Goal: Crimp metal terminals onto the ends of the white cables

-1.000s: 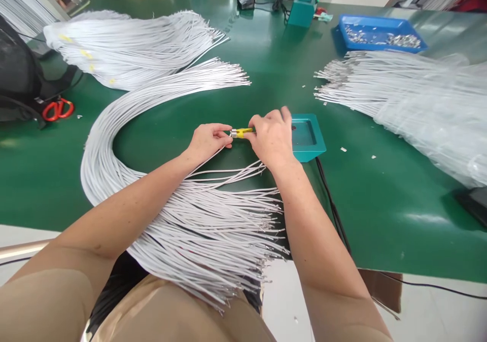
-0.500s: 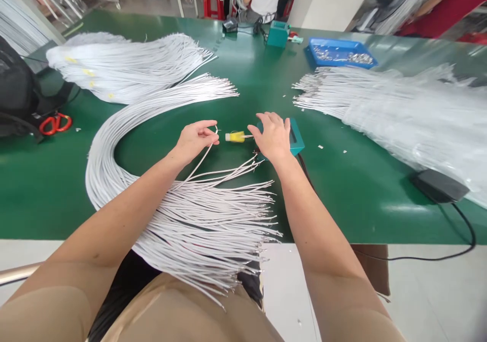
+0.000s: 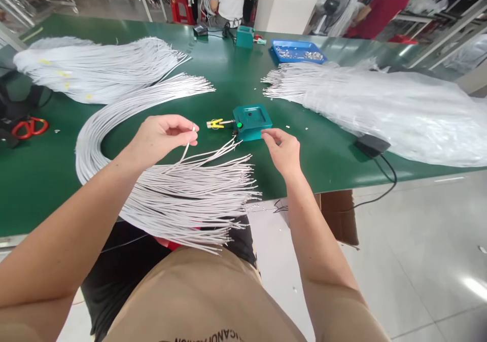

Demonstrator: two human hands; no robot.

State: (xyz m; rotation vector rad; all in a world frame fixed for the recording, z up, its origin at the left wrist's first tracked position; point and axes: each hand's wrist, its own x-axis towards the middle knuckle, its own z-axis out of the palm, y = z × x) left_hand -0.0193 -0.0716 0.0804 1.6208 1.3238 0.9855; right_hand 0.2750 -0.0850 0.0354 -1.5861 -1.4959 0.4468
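Note:
My left hand (image 3: 165,136) pinches one white cable (image 3: 185,151) near its tip, between thumb and fingers. That cable rises out of a thick bundle of white cables (image 3: 190,195) lying over the table edge and my lap. To the right of the pinched tip is a small teal machine (image 3: 254,121), with a rod ending in a yellow piece (image 3: 215,124) that points at my left hand. At the machine's near right corner, my right hand (image 3: 283,151) has thumb and fingertips closed together. Whatever is between them, if anything, is too small to make out.
Another white cable bundle (image 3: 102,68) lies back left, and a plastic-wrapped one (image 3: 361,98) on the right. A blue tray (image 3: 299,52) holds small metal parts. Red-handled scissors (image 3: 30,128) lie at left, a black pedal (image 3: 372,145) at right. Two people are beyond the table.
My right hand has moved off the top of the teal machine to its near right corner, and its spread fingers have closed. My left hand still holds the cable. The camera view has shifted.

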